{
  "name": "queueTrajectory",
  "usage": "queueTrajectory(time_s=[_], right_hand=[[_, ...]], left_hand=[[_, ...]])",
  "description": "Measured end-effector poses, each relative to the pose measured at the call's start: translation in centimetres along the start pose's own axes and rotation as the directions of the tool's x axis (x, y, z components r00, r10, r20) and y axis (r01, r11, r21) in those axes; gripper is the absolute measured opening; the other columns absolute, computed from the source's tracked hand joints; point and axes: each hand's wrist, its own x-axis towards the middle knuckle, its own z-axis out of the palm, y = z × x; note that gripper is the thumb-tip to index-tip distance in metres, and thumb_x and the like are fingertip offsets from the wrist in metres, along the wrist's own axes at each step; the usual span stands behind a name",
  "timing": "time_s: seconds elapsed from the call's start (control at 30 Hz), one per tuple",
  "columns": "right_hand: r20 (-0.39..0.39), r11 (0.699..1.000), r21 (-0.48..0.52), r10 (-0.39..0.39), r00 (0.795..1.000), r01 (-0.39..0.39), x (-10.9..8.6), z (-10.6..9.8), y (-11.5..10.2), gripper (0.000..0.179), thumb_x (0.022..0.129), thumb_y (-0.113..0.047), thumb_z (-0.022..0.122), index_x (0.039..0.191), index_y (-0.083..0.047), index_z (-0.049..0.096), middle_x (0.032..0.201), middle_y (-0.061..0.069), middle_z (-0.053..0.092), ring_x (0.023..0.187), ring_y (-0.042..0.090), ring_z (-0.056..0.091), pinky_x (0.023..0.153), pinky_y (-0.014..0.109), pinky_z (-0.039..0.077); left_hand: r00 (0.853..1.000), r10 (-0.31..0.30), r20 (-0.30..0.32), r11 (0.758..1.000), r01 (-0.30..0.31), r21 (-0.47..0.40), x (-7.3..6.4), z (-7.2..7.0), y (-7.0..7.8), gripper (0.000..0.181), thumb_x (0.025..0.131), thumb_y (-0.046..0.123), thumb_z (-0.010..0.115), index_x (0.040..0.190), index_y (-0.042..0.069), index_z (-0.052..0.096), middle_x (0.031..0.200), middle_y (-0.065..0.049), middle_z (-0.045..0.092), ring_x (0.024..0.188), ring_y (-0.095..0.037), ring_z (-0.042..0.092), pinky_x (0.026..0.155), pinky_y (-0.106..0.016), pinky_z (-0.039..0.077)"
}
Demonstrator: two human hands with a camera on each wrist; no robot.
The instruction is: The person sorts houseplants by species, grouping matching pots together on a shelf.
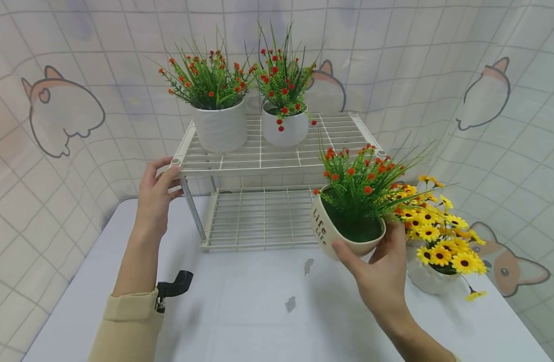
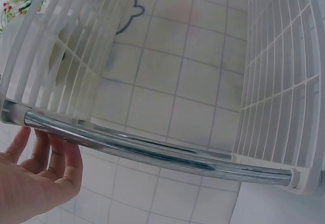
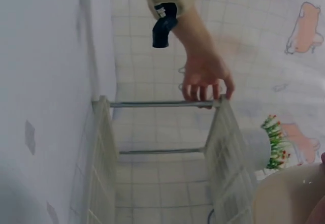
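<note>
My right hand grips a cream "Life Life" flowerpot with red flowers and grass, tilted in the air before the rack's right side. The pot's edge shows in the right wrist view. At the upper left front corner of a white two-tier wire rack, my left hand holds on, its fingers bent against the metal post and its thumb at the shelf corner. On the top shelf stand a larger white pot and a smaller white pot, both with red flowers.
Yellow daisies in a white pot stand on the table at right, beside the rack, with more yellow flowers behind. The rack's lower shelf sits low over the white tabletop. A tile-patterned cloth hangs behind.
</note>
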Motion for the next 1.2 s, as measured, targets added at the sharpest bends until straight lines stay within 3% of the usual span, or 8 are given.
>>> queueTrajectory(time_s=[0.33, 0.53, 0.7, 0.83, 0.97, 1.2], right_hand=[[-0.027, 0.978, 0.088, -0.188, 0.982, 0.19, 4.5, -0.9, -2.8, 0.073, 0.083, 0.009, 0.078, 0.144, -0.007, 0.042, 0.146, 0.011, 0.046, 0.133, 0.031, 0.046, 0.102, 0.03, 0.048], [-0.068, 0.966, 0.039, -0.251, 0.965, 0.254, 8.4, -0.6, -3.3, 0.071, 0.082, 0.002, 0.081, 0.141, -0.007, 0.043, 0.141, 0.007, 0.049, 0.131, 0.027, 0.047, 0.102, 0.036, 0.048], [-0.061, 0.987, -0.057, -0.155, 0.986, 0.152, 11.3, 0.1, -3.1, 0.075, 0.085, -0.012, 0.084, 0.146, -0.012, 0.039, 0.14, 0.004, 0.047, 0.129, 0.021, 0.047, 0.102, 0.037, 0.048], [-0.034, 0.997, -0.058, -0.059, 0.998, 0.057, 13.2, 0.7, -2.9, 0.078, 0.088, -0.018, 0.083, 0.148, -0.013, 0.034, 0.142, 0.005, 0.042, 0.129, 0.022, 0.047, 0.103, 0.039, 0.049], [-0.025, 0.998, -0.053, 0.017, 1.0, -0.018, 14.7, 1.3, -2.9, 0.081, 0.088, -0.023, 0.083, 0.149, -0.012, 0.031, 0.143, 0.007, 0.04, 0.129, 0.022, 0.046, 0.103, 0.038, 0.048], [0.007, 0.978, -0.158, 0.142, 0.99, -0.139, 16.9, 2.3, -2.8, 0.09, 0.086, -0.033, 0.084, 0.153, -0.009, 0.029, 0.144, 0.01, 0.039, 0.126, 0.021, 0.048, 0.102, 0.036, 0.048]], left_hand=[[1.0, 0.008, 0.013, 1.0, -0.008, -0.014, 0.3, 0.1, 0.3, 0.042, 0.107, 0.034, 0.055, 0.145, 0.016, 0.049, 0.131, -0.012, 0.058, 0.112, -0.02, 0.058, 0.092, -0.035, 0.045], [1.0, 0.003, 0.016, 1.0, -0.003, -0.02, 0.4, 0.0, 0.2, 0.043, 0.107, 0.034, 0.055, 0.145, 0.016, 0.049, 0.133, -0.013, 0.057, 0.113, -0.021, 0.058, 0.092, -0.034, 0.045], [1.0, -0.002, 0.013, 1.0, 0.002, -0.021, 0.4, -0.1, 0.0, 0.044, 0.106, 0.034, 0.056, 0.145, 0.016, 0.049, 0.127, -0.007, 0.059, 0.11, -0.019, 0.059, 0.092, -0.034, 0.045], [1.0, -0.003, 0.011, 1.0, 0.003, -0.025, 0.3, -0.1, 0.0, 0.044, 0.106, 0.034, 0.056, 0.145, 0.015, 0.048, 0.124, -0.005, 0.06, 0.109, -0.018, 0.059, 0.092, -0.034, 0.046], [1.0, 0.004, 0.006, 1.0, -0.004, -0.027, 0.2, -0.1, 0.0, 0.044, 0.106, 0.033, 0.056, 0.145, 0.014, 0.049, 0.124, -0.005, 0.06, 0.109, -0.018, 0.059, 0.092, -0.034, 0.046], [1.0, -0.007, 0.006, 0.999, 0.007, -0.046, 0.2, -0.2, -0.2, 0.043, 0.106, 0.033, 0.057, 0.144, 0.015, 0.049, 0.124, -0.004, 0.06, 0.109, -0.019, 0.058, 0.092, -0.034, 0.046]])
